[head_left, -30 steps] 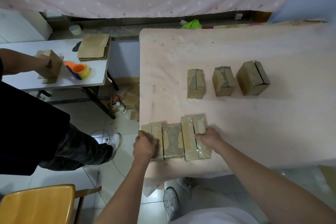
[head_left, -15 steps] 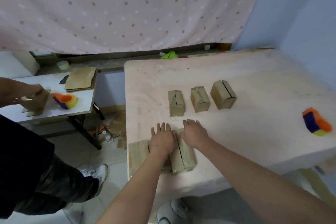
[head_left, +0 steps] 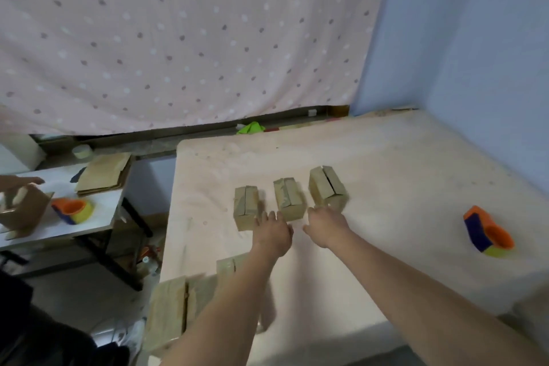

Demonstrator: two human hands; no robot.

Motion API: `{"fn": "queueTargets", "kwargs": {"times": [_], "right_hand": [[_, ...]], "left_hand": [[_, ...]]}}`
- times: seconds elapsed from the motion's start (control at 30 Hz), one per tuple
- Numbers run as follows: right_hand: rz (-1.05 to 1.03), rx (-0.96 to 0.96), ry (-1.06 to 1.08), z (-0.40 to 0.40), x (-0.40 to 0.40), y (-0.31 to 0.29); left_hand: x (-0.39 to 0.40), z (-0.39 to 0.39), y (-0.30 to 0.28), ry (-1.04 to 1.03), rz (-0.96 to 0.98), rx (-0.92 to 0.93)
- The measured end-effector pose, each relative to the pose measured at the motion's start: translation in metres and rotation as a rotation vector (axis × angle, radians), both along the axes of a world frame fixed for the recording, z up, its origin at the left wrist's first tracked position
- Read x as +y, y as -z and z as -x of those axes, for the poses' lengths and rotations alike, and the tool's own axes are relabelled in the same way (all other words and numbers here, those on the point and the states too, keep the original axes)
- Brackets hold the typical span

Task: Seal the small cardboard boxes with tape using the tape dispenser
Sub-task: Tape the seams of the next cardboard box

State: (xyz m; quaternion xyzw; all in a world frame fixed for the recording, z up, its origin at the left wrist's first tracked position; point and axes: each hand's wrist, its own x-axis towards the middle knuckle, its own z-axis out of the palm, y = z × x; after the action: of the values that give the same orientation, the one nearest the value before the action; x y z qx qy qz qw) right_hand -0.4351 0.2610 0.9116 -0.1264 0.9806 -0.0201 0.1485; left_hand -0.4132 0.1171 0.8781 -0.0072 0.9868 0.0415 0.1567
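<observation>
Hands are reaching with fingers spread and holding nothing, left hand (head_left: 273,235) and right hand (head_left: 326,229) beside 3 boxes (head_left: 289,202) on the bench (head_left: 401,175).

Three small cardboard boxes stand in a row mid-table: left box (head_left: 246,207), middle box (head_left: 288,198), right box (head_left: 326,186), top flaps closed with seams showing. More boxes (head_left: 169,310) lie flat at the near-left table edge. The orange-blue tape dispenser (head_left: 485,232) rests well apart to the right.
</observation>
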Motion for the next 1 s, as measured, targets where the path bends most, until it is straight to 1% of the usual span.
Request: {"fn": "queueTargets", "kwargs": {"times": [0.17,0.33,0.43,0.67,0.87,1.0], "right_hand": [[0.04,-0.021,-0.053,0.038,0.047,0.006],[0.044,-0.039,-0.066,0.075,0.07,0.013],[0.053,-0.053,-0.082,0.1,0.074,0.015],[0.059,-0.077,-0.041,0.164,0.066,0.029],[0.009,-0.056,0.005,0.22,0.049,0.075],[-0.052,-0.09,0.039,0.246,0.04,0.108]], "left_hand": [[0.052,0.031,0.003,-0.056,0.003,-0.001],[0.071,0.051,0.006,-0.113,0.027,-0.027],[0.071,0.073,0.005,-0.118,0.031,-0.044],[0.055,0.135,0.025,-0.127,0.049,-0.089],[0.041,0.185,0.062,-0.153,0.045,-0.12],[0.037,0.208,0.089,-0.237,0.008,-0.142]]}}
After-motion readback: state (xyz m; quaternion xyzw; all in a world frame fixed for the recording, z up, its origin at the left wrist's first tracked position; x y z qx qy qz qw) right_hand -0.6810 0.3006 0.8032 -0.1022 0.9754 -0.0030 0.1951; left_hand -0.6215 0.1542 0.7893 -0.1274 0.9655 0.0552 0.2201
